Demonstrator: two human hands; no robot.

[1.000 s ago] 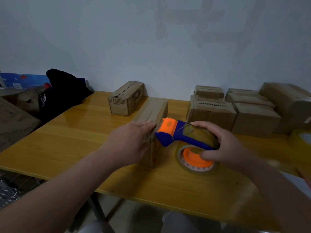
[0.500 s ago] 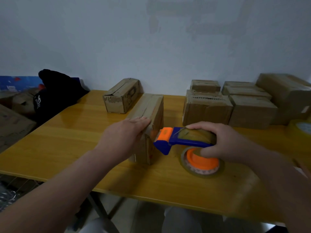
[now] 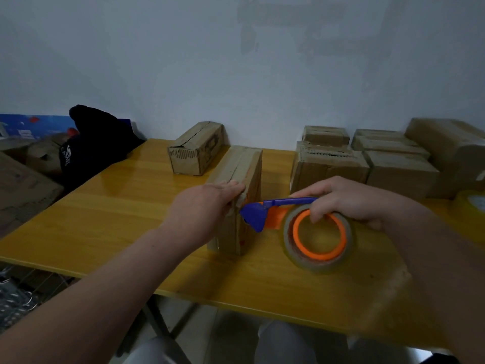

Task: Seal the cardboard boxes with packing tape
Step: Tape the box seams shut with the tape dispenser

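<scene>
The box (image 3: 237,177) you are sealing lies mid-table, long side running toward 12 o'clock, its near end under your left hand (image 3: 207,208). That hand's fingers lie straight and close together, pressed flat on the top edge. Judging by its small size and worn card, it is probably light and will slide on the glossy table (image 3: 110,206), so keep weight on it from above. The walls look soft and creased; press near the corner, where card is stiffest.

Your right hand (image 3: 351,203) curls its fingers round the tape dispenser (image 3: 262,214), one digit hooked into the orange core of the tape roll (image 3: 319,239). The blue head touches the box's near end at 3 o'clock of your left hand. Hold the hard plastic handle, not the film.

Count: one box in hand, one lone box (image 3: 195,151) at 11 o'clock, about five in the stack (image 3: 401,169) at 1 to 2 o'clock, though blur hides their edges. One dispenser; a second roll (image 3: 473,203) is cropped at 3 o'clock.
</scene>
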